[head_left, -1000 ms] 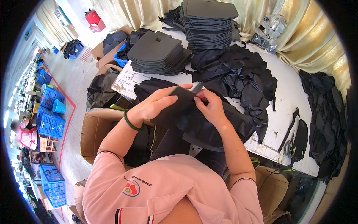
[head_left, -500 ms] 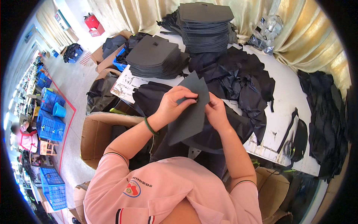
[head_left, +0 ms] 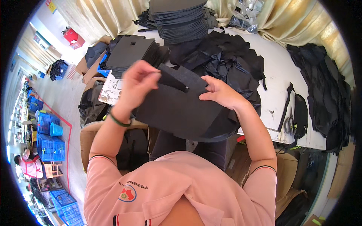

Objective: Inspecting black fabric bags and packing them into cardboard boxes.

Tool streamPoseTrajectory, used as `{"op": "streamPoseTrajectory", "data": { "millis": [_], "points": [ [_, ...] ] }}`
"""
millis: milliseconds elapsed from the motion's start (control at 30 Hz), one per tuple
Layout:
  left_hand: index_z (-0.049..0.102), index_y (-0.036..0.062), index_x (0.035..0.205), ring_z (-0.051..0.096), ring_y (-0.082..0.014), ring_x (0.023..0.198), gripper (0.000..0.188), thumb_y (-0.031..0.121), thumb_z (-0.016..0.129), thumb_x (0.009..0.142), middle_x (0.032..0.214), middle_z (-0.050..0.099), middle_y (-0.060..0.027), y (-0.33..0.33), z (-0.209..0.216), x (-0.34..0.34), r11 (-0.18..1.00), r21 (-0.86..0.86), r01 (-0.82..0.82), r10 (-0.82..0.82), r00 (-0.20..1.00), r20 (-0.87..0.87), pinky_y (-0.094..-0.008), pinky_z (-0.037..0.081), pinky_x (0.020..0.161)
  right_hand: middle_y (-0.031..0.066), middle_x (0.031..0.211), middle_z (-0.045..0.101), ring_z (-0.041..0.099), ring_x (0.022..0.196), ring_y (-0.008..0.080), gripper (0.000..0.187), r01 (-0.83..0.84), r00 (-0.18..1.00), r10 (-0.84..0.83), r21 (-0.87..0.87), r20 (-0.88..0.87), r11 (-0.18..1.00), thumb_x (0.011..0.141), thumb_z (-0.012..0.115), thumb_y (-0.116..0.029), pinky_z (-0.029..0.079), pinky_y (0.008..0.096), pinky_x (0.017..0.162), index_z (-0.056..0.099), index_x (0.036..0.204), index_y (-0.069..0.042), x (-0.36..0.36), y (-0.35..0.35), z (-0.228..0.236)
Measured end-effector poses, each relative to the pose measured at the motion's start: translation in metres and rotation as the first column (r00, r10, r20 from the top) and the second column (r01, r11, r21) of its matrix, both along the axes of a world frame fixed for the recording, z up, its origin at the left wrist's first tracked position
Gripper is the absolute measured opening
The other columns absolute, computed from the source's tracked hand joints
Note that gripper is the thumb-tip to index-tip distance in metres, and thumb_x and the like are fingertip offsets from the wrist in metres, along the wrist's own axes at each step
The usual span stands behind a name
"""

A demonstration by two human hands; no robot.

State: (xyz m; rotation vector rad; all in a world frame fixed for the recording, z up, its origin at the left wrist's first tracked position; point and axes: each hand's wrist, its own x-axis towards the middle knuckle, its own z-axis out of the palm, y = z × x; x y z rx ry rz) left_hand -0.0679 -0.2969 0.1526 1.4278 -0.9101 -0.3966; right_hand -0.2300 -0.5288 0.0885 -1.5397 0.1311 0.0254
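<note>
A dark grey, flat panel (head_left: pixel 177 111) with a curved lower edge hangs in front of me, tilted, over my lap and the table's near edge. My right hand (head_left: pixel 220 92) grips its right side, thumb on the face towards me. At the upper left of the panel, my left hand (head_left: pixel 139 81) is closed in a pinch and slightly blurred. A black strip (head_left: pixel 171 81) runs from its fingertips towards a small slot near the panel's middle. A pile of crumpled black fabric pieces (head_left: pixel 226 62) lies just beyond the panel.
A stack of grey panels (head_left: pixel 130 52) stands at the table's left, a taller stack (head_left: pixel 179 22) behind it. On the white table (head_left: pixel 269 109), scissors (head_left: pixel 289 124) lie beside a black strap piece (head_left: pixel 301 113). Black fabric (head_left: pixel 320 86) hangs at right; an open cardboard box (head_left: pixel 88 143) stands at left.
The panel has turned from edge-on and folded to broad face towards me. My left hand has moved left and up, drawing the strip away from the slot. The view has shifted.
</note>
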Motion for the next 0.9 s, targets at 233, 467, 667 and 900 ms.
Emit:
{"op": "streamPoseTrajectory", "data": {
  "millis": [233, 467, 667, 900],
  "points": [
    [0.059, 0.0059, 0.091, 0.051, -0.0093, 0.055, 0.004, 0.009, 0.057, 0.092, 0.073, 0.055, 0.0005, 0.105, 0.012, 0.083, 0.941, -0.075, -0.33, 0.299, 0.914, -0.274, -0.0208, 0.04, 0.052, 0.0096, 0.105, 0.063, 0.061, 0.096, 0.018, 0.043, -0.093, 0.974, -0.04, -0.554, -0.223, 0.827, 0.078, 0.077, -0.007, 0.049, 0.0319, 0.083, 0.053, 0.113, 0.001, -0.022, -0.056, -0.075],
    [0.059, 0.0078, 0.092, 0.057, -0.0103, 0.064, 0.012, 0.017, 0.065, 0.088, 0.076, 0.06, -0.0003, 0.195, -0.06, 0.168, 0.708, 0.56, -0.43, 0.536, 0.844, -0.03, -0.0228, 0.045, 0.059, 0.0196, 0.104, 0.064, 0.062, 0.099, 0.0346, 0.048, -0.143, 0.963, -0.062, -0.693, -0.263, 0.707, 0.075, 0.081, -0.023, 0.048, 0.0401, 0.083, 0.057, 0.111, -0.002, -0.036, -0.059, -0.069],
    [0.059, 0.0033, 0.118, 0.057, -0.0265, 0.114, 0.045, 0.026, 0.076, 0.083, 0.123, 0.06, -0.0138, 0.014, -0.051, 0.068, 0.846, 0.531, -0.033, -0.136, 0.951, 0.276, -0.0356, 0.043, 0.098, 0.0197, 0.099, 0.067, 0.064, 0.093, 0.0369, 0.046, -0.02, 0.981, -0.151, -0.827, -0.126, 0.562, 0.075, 0.079, -0.024, 0.049, 0.0411, 0.08, 0.055, 0.109, -0.004, -0.048, -0.033, -0.033],
    [0.054, 0.0033, 0.127, 0.058, -0.0215, 0.108, 0.06, 0.02, 0.08, 0.075, 0.116, 0.063, -0.0109, -0.129, -0.081, 0.021, 0.341, 0.686, 0.643, -0.846, 0.528, -0.075, -0.0329, 0.045, 0.094, 0.0174, 0.099, 0.068, 0.065, 0.093, 0.0371, 0.046, 0.021, 0.984, -0.164, -0.861, -0.073, 0.508, 0.075, 0.078, -0.026, 0.05, 0.0422, 0.08, 0.056, 0.109, -0.004, -0.043, -0.008, -0.01]
  ]
}}
